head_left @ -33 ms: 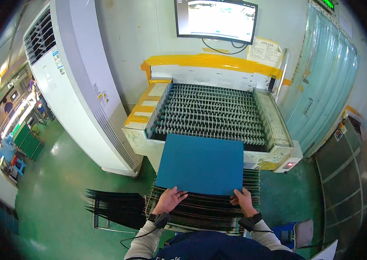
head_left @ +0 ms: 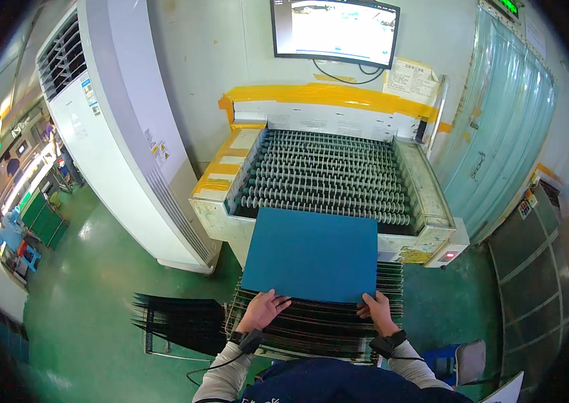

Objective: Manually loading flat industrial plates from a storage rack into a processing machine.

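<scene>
A flat blue rectangular panel (head_left: 311, 255) is held level in front of me by its near edge. At its near left corner my left hand (head_left: 263, 310) pinches the edge, with the thumb and fingertips partly hidden. My right hand (head_left: 378, 311) grips the edge near the right corner. The panel's far edge lies at the front of a roller conveyor (head_left: 328, 174) with rows of white wheels on its shafts. Under the panel stands a slotted rack (head_left: 311, 336) with several dark panels upright in it.
To the left are a second rack of dark sheets (head_left: 180, 322) and a tall white air conditioner (head_left: 130, 134). A monitor (head_left: 335, 30) hangs above the conveyor. On the right stand a control box with a red display (head_left: 449, 256), a pale blue door (head_left: 499, 127) and a blue-and-grey object (head_left: 455, 363).
</scene>
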`<action>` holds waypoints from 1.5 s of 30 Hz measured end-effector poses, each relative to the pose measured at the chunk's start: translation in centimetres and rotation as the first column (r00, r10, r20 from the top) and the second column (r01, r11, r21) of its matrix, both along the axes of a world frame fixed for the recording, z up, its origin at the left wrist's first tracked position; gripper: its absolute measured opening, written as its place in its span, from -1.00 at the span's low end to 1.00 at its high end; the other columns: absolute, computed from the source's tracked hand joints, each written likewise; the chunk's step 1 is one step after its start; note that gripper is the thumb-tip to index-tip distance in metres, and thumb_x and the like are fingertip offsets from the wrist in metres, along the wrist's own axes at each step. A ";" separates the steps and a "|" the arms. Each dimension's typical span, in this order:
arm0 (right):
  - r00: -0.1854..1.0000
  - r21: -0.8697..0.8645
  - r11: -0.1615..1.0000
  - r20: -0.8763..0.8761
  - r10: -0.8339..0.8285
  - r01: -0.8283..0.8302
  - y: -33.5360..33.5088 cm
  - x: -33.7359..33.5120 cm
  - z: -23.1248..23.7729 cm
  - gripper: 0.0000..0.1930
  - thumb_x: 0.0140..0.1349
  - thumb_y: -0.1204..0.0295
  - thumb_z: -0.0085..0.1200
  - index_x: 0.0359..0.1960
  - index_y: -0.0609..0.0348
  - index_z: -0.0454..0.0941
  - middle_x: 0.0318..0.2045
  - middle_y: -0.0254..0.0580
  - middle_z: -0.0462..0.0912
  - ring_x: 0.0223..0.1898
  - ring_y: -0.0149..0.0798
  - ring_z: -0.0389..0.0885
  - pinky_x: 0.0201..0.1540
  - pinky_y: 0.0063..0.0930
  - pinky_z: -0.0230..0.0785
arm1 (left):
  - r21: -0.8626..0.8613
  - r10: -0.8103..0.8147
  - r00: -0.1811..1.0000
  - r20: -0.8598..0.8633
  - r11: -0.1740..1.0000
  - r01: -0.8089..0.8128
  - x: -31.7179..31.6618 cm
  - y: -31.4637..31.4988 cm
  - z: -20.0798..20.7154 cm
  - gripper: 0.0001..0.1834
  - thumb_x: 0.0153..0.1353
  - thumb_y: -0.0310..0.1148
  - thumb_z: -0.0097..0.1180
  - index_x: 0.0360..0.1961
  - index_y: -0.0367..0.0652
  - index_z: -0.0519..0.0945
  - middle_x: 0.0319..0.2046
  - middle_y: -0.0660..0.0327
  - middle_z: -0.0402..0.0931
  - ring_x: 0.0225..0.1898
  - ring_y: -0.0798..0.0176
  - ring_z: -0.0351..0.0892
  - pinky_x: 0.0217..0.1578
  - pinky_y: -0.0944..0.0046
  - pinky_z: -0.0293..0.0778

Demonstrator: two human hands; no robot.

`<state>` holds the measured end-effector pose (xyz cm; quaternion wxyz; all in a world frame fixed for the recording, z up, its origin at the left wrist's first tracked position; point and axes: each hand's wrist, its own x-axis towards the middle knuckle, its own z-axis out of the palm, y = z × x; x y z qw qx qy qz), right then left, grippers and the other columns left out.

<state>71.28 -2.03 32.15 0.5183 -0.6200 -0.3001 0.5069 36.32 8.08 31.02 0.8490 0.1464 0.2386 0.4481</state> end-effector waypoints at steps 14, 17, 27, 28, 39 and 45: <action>1.000 -0.003 1.000 0.006 -0.007 0.007 0.1 0.1 -0.4 -0.73 0.38 0.31 0.05 -0.06 0.26 0.48 -0.43 -0.05 0.66 -0.61 -0.25 0.65 -0.58 -0.43 0.52 | 0.005 -0.006 1.000 0.021 1.000 0.005 -0.1 0.2 -0.7 -0.88 0.40 -0.42 -0.01 -0.16 -0.18 0.56 -0.08 0.05 0.61 0.03 -0.09 0.57 0.18 -0.22 0.42; 1.000 -0.008 1.000 0.003 -0.011 0.011 0.1 0.0 -0.2 -0.73 0.37 0.31 0.06 -0.06 0.26 0.48 -0.43 -0.06 0.66 -0.60 -0.25 0.65 -0.57 -0.42 0.52 | -0.006 0.001 1.000 0.019 1.000 0.000 -0.1 0.1 -0.5 -0.88 0.40 -0.43 -0.01 -0.15 -0.17 0.57 -0.08 0.06 0.61 0.03 -0.09 0.57 0.18 -0.21 0.42; 1.000 0.001 1.000 -0.004 -0.011 0.011 0.0 -0.1 0.0 -0.74 0.37 0.30 0.06 -0.06 0.24 0.48 -0.42 -0.07 0.66 -0.60 -0.25 0.65 -0.57 -0.42 0.53 | 0.031 -0.031 0.998 0.058 0.999 0.029 -0.4 0.3 -1.3 -0.82 0.43 -0.41 -0.03 -0.03 -0.22 0.52 -0.01 0.05 0.58 0.07 -0.06 0.56 0.19 -0.18 0.42; 1.000 0.000 1.000 -0.004 -0.010 0.010 0.0 -0.1 -0.1 -0.74 0.37 0.30 0.06 -0.06 0.24 0.48 -0.42 -0.07 0.66 -0.60 -0.25 0.65 -0.57 -0.42 0.53 | 0.033 -0.032 0.998 0.057 0.999 0.030 -0.4 0.2 -1.1 -0.81 0.43 -0.41 -0.04 -0.03 -0.22 0.52 -0.01 0.05 0.58 0.07 -0.06 0.55 0.19 -0.18 0.42; 1.000 -0.022 1.000 0.017 -0.009 0.010 0.1 0.2 -0.6 -0.73 0.37 0.31 0.05 -0.03 0.23 0.48 -0.42 -0.07 0.66 -0.61 -0.25 0.65 -0.58 -0.43 0.52 | 0.040 -0.036 0.997 0.075 0.999 0.033 -0.4 0.3 -1.3 -0.81 0.43 -0.42 -0.04 -0.02 -0.22 0.51 0.01 0.03 0.57 0.08 -0.08 0.55 0.19 -0.18 0.43; 1.000 -0.035 0.999 0.016 -0.017 0.018 0.1 -0.1 -0.1 -0.73 0.37 0.32 0.05 -0.03 0.24 0.47 -0.41 -0.07 0.66 -0.60 -0.25 0.64 -0.58 -0.43 0.52 | 0.045 -0.030 0.997 0.076 0.999 0.027 -0.5 0.3 -1.4 -0.81 0.43 -0.41 -0.04 -0.02 -0.22 0.50 0.01 0.03 0.57 0.07 -0.08 0.56 0.19 -0.19 0.43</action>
